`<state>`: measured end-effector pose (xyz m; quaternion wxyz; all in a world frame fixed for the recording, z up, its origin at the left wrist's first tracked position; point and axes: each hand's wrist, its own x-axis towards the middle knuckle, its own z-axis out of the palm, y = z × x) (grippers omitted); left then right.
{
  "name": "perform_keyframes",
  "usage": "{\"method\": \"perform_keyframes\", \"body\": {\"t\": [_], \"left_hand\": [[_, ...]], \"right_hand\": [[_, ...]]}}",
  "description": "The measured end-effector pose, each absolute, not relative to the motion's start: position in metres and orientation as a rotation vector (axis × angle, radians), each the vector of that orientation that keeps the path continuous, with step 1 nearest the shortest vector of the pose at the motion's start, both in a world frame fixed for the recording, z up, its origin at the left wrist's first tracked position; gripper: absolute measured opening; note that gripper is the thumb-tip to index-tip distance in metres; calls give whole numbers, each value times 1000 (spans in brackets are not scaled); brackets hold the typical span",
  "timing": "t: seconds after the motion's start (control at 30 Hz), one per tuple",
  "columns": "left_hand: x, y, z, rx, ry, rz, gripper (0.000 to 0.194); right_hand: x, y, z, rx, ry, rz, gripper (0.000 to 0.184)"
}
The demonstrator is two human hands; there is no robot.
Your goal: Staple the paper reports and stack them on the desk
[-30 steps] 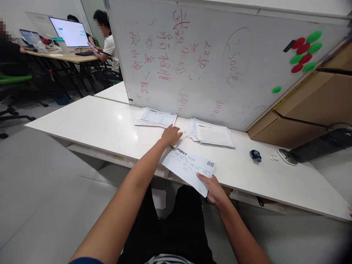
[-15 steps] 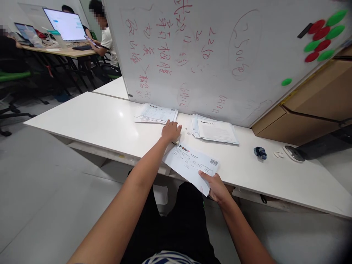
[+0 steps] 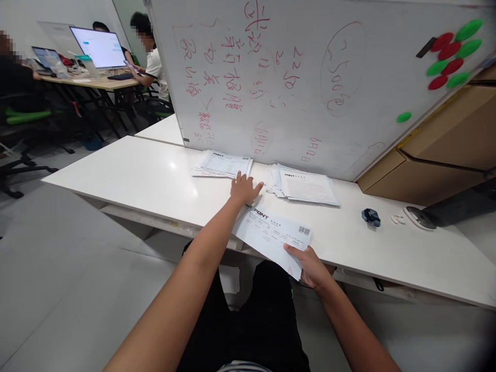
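Note:
My right hand [image 3: 310, 266] grips the lower right edge of a printed paper sheet [image 3: 271, 235] headed PONY, thumb on top and fingers beneath. The sheet lies partly over the front edge of the white table [image 3: 163, 191]. My left hand [image 3: 245, 190] is spread, palm down, just beyond the sheet's upper left corner. Its fingertips are at the near right edge of the left paper stack [image 3: 222, 163]; whether they touch it I cannot tell. Another stack of printed papers [image 3: 308, 186] lies to the right of that hand. Something small and dark shows under my left wrist.
A whiteboard [image 3: 294, 93] with red writing and round magnets stands along the table's back. Cardboard boxes [image 3: 437, 144] are at the right. A dark blue object [image 3: 371, 217], small white pieces and a computer mouse [image 3: 419, 218] lie on the right side. People sit at a desk far left.
My left hand's fingers have spread wider, the thumb now pointing right. My right hand keeps its hold on the sheet. The whole view has shifted slightly.

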<state>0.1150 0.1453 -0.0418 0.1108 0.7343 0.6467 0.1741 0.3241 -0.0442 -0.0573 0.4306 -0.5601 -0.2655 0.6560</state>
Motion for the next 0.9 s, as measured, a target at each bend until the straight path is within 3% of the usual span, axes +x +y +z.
{"method": "perform_keyframes", "body": {"t": [0.23,0.43,0.57,0.73,0.9], "left_hand": [[121,140,-46,2248,2029,457,60],[121,133,-30,1928,2067,599,60],[99,118,-13,1723,1997,750,66],[52,80,-29,2196,1667,594,56],[44,62,-53,2337,1612,664,41]], "right_hand": [[326,-43,-62,-1351,-696,1645,44],[316,-50,-66,-1314,-753,1521,47],[331,-58,-69,-1482,-798,1198,46],[352,-35,-31,-1643,-943,651,57],[290,64,12,-1426,-1172,761,51]]}}
